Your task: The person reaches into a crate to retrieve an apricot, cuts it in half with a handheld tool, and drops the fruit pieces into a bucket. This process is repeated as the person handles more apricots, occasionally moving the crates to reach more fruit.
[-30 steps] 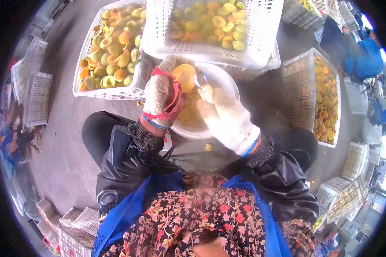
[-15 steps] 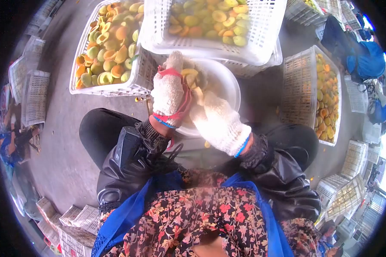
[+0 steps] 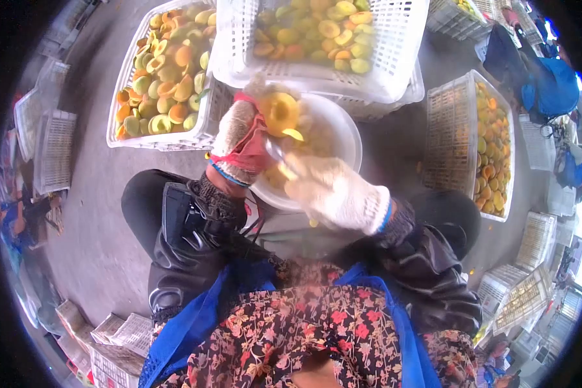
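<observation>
My left hand (image 3: 242, 139), in a white knit glove with a red palm, is closed around a yellow peach half (image 3: 281, 111), its cut face turned up. A thin yellow slice (image 3: 293, 134) shows just below that half. My right hand (image 3: 339, 194), also gloved in white, is closed on a small tool with a pale metallic end (image 3: 275, 152); its exact kind is blurred. Both hands are over a white basin (image 3: 357, 145) with yellowish pieces inside, partly hidden by the gloves.
A white crate of halved peaches (image 3: 168, 77) stands at the left. Another white crate (image 3: 394, 61) sits beyond the basin, stacked on a crate. More fruit fills a crate (image 3: 449, 139) at the right. Other people (image 3: 553, 90) and stacked crates line both sides.
My hands have moved apart. The left has turned its palm up and shows the peach half's cut face; the right has moved slightly right and down, exposing the tool's end.
</observation>
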Available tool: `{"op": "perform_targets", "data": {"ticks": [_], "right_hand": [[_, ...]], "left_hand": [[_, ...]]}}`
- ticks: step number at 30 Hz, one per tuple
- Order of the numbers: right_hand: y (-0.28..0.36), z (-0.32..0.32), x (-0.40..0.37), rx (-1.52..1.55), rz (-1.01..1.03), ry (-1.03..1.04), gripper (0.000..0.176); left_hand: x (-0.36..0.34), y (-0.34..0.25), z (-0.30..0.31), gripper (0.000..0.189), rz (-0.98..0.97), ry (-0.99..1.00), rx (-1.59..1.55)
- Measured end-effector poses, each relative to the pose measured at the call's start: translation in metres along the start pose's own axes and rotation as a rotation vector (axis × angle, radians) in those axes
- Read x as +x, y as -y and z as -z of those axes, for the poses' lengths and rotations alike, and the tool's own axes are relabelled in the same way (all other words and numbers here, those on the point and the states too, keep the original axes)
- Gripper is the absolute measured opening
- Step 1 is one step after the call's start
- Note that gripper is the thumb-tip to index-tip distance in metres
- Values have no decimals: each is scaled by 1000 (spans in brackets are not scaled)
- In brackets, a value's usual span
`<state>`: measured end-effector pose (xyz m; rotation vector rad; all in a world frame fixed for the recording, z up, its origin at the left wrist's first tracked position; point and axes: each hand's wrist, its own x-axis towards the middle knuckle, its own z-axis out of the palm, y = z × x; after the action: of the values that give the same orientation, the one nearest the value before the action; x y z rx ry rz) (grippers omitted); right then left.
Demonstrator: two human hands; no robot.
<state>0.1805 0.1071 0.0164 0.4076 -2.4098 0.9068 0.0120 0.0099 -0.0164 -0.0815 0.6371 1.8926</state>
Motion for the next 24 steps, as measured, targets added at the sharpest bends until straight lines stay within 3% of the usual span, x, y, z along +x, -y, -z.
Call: {"op": "perform_targets", "data": {"ticks": [2, 3, 4, 6, 7, 8, 10, 11, 13, 14, 15, 16, 17, 19, 21, 24], "right_hand": [[21, 26, 9, 352, -673, 564, 25], [9, 4, -9, 5, -224, 191, 18], [3, 1, -30, 7, -215, 187, 18], [6, 4, -37, -209, -911, 575, 18], [1, -3, -48, -406, -691, 603, 17], [7, 1, -41, -326, -663, 635, 18], [18, 9, -30, -261, -510, 540, 23], [21, 9, -32, -391, -342, 540, 23], [20, 6, -33, -372, -394, 582, 24], [21, 9, -29, -327, -458, 620, 24], [19, -2, -35, -257, -535, 552, 23], [18, -14, -45, -170, -635, 440, 23], [18, -12, -39, -209, -622, 541, 24], [21, -14, -50, -213, -582, 644, 25], [19, -3, -38, -251, -600, 713, 21], [11, -4, -37, -110, -755, 630, 18]], "left_hand": [[17, -10, 69, 32, -734, 68, 1689], [22, -9, 72, 24, -926, -14, 1629], [26, -18, 75, 24, -934, -18, 1636], [18, -55, 36, 24, -851, -399, 2007], [18, -75, 14, 26, -801, -600, 2174], [20, -92, 0, 29, -735, -815, 2326], [42, -129, -10, 32, -1219, -927, 2469], [47, -128, -34, 32, -1233, -930, 2471], [62, -113, -83, 38, -810, -1102, 2301], [84, -113, -57, 44, -1424, -512, 2200], [99, -93, -69, 36, -1044, -482, 2232], [109, -73, -78, 26, -1033, -348, 2187], [128, -65, -86, 19, -751, -360, 2528], [190, -56, -48, 25, -418, -151, 2529], [228, -50, -28, 27, -162, -72, 2613], [268, -35, 19, 29, -233, 45, 2703]]}}
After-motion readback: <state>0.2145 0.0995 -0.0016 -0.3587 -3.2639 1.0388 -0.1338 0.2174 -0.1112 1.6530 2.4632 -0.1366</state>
